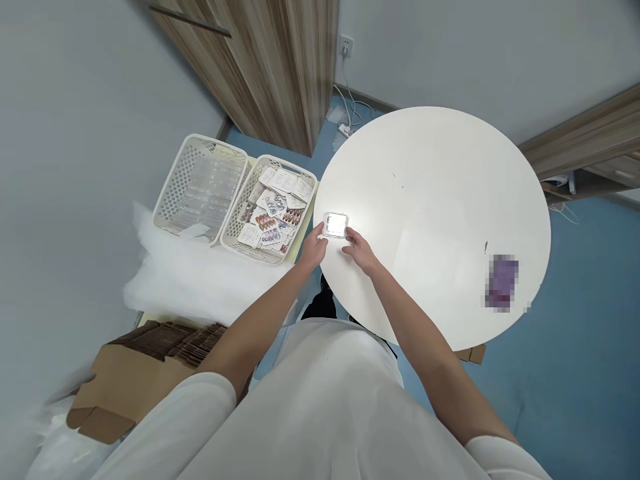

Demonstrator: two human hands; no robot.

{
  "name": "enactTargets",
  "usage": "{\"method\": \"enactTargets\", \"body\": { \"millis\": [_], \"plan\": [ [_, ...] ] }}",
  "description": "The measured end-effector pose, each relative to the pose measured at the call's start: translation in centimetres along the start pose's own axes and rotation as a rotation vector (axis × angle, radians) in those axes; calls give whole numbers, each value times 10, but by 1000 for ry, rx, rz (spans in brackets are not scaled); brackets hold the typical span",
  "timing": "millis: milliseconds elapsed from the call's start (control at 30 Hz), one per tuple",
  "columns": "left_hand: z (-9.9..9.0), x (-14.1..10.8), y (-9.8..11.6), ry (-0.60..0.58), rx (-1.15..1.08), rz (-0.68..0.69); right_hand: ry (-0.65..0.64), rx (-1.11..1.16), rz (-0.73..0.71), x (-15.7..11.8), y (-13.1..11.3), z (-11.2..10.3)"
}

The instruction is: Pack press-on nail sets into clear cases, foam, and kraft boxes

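Observation:
A small clear box (pixel 335 225) with a pale, shiny inside is over the left edge of the round white table (pixel 440 200). My left hand (pixel 314 247) grips the box at its left side. On its right side, my right hand (pixel 360 249) has its fingers closed on the corner. Left of the table, a white basket (pixel 227 241) holds white cards and sets of colourful nails (pixel 267 222). Beside it, another white basket (pixel 163 193) contains stacked clear plastic boxes (pixel 207 193).
A blurred purple object (pixel 502 283) lies at the table's right. White foam wrap (pixel 185 280) and an open carton (pixel 130 380) with folded brown cardboard are at the lower left. A wooden cabinet (pixel 280 60), wall socket (pixel 346 46) and cables are behind.

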State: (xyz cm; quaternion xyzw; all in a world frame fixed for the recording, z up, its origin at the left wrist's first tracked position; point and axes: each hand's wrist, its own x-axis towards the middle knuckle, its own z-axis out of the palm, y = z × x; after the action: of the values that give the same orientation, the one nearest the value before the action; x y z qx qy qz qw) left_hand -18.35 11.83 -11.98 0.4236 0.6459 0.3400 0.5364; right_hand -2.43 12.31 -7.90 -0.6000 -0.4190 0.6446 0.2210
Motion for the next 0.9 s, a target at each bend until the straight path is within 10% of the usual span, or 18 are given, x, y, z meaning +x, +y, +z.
{"method": "enactTargets", "body": {
  "millis": [233, 600, 900],
  "plan": [
    [23, -18, -1, -19, -91, 23, 69, 53, -58, -27, 20, -16],
    [154, -124, -3, -343, -104, 60, 189, -76, -104, -160, 122, -134],
    [211, -148, -11, -303, 39, 63, 141, -191, -164, -180, 167, -176]
  ]
}}
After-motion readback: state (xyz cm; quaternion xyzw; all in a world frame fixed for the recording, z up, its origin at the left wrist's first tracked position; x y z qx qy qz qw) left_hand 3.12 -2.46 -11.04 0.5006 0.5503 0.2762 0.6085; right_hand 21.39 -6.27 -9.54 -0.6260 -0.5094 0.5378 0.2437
